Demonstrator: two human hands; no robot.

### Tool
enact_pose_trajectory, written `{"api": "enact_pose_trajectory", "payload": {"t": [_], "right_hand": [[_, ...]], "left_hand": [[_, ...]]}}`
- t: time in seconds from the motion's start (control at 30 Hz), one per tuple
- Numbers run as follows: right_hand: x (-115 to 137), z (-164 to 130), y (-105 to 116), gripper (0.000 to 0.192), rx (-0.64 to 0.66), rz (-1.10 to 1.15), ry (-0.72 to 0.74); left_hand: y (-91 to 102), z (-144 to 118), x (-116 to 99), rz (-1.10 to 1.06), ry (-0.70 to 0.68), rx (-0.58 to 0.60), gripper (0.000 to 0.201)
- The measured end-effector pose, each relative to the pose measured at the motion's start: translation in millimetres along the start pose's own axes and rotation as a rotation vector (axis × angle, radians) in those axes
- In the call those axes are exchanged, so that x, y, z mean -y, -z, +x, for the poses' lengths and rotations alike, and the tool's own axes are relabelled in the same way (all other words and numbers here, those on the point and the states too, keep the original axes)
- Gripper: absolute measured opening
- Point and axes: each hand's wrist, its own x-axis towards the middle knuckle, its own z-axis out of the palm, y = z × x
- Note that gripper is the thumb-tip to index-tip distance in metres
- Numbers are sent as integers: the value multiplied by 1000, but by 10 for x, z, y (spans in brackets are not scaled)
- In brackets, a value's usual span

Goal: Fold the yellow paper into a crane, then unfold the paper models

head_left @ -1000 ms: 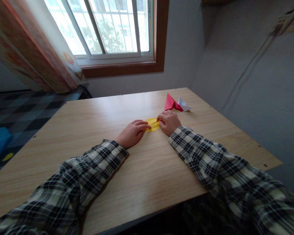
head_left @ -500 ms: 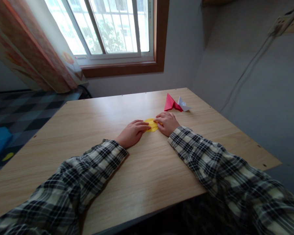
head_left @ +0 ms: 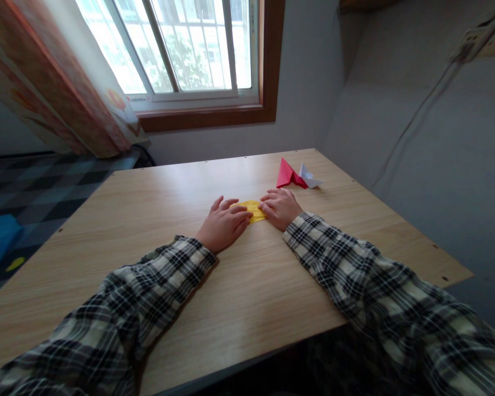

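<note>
My left hand (head_left: pixel 224 224) has slid forward, fingers spread flat over the small folded yellow paper (head_left: pixel 253 210) on the wooden table (head_left: pixel 247 297); my right hand (head_left: pixel 281 208) presses its other end, neither clenched. Uneven pressure could skew the crease.

Your left hand (head_left: pixel 224 224) and right hand (head_left: pixel 281 208) lie mid-table (head_left: pixel 157 220), yellow paper (head_left: pixel 253 210) between them. Only obstacles: red paper figure (head_left: pixel 287 173) and white paper figure (head_left: pixel 309 177), touching, near far right corner. Far left corner, left edge, near edge: bare wood, your passage open.
</note>
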Motion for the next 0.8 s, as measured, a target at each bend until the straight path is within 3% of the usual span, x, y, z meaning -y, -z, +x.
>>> {"api": "enact_pose_trajectory", "payload": {"t": [0.5, 0.8], "right_hand": [[-49, 14, -36, 46, 38, 113, 48], [-63, 18, -65, 48, -83, 165, 148]], "left_hand": [[-16, -13, -15, 80, 44, -71, 27], [-11, 5, 10, 102, 17, -35, 35]]}}
